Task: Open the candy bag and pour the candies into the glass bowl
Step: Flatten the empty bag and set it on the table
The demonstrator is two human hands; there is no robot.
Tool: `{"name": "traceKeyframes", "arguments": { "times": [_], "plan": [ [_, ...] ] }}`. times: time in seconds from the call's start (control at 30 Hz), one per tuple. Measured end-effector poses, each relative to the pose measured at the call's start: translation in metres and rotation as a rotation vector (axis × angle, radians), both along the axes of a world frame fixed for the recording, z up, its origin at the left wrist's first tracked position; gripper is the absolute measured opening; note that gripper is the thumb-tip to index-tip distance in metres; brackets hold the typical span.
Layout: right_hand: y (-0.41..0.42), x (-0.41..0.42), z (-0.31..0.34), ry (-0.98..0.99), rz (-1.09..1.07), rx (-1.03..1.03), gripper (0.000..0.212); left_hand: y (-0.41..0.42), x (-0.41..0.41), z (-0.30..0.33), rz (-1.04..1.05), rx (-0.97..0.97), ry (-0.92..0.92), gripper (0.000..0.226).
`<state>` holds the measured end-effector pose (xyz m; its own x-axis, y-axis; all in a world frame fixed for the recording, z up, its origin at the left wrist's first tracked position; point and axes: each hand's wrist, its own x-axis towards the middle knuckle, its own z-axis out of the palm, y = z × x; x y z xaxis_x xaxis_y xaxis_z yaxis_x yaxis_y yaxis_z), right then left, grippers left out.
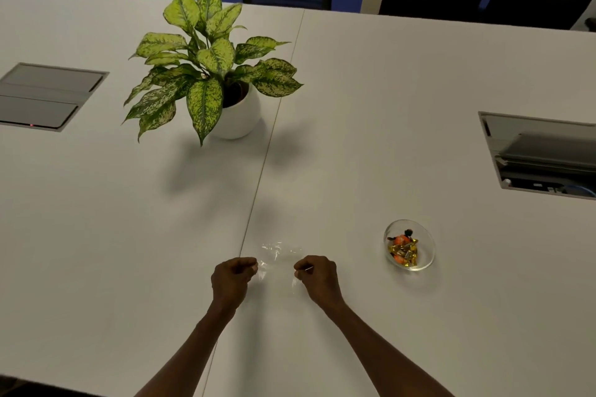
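Note:
A clear plastic candy bag (279, 255) lies flat on the white table, stretched between my two hands; no candy shows inside it. My left hand (233, 277) pinches its left edge with the fingers closed. Its right edge is pinched by my right hand (317, 275). To the right stands a small glass bowl (425, 246) holding gold and orange wrapped candies (403, 251). The bowl is a hand's width or so away from my right hand.
A potted plant with speckled green leaves in a white pot (240, 116) stands at the middle of the table (129, 235). Cable hatches are set into the table at far left (48, 97) and far right (541, 155). Dark chairs line the far edge.

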<state>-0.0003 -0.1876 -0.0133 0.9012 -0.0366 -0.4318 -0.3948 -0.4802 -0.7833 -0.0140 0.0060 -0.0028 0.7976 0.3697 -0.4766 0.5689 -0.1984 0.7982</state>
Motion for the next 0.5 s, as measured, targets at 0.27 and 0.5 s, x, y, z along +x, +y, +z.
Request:
{"name": "traceKeyframes", "arguments": {
  "times": [0.27,0.5],
  "plan": [
    [0.023,-0.005,-0.026,-0.007,0.112,-0.06,0.011,0.018,-0.012,-0.03,-0.074,0.209,0.004,0.011],
    [0.019,-0.017,-0.027,-0.288,0.367,-0.296,0.041,0.029,-0.017,-0.036,-0.3,0.435,-0.22,0.033]
  ]
}}
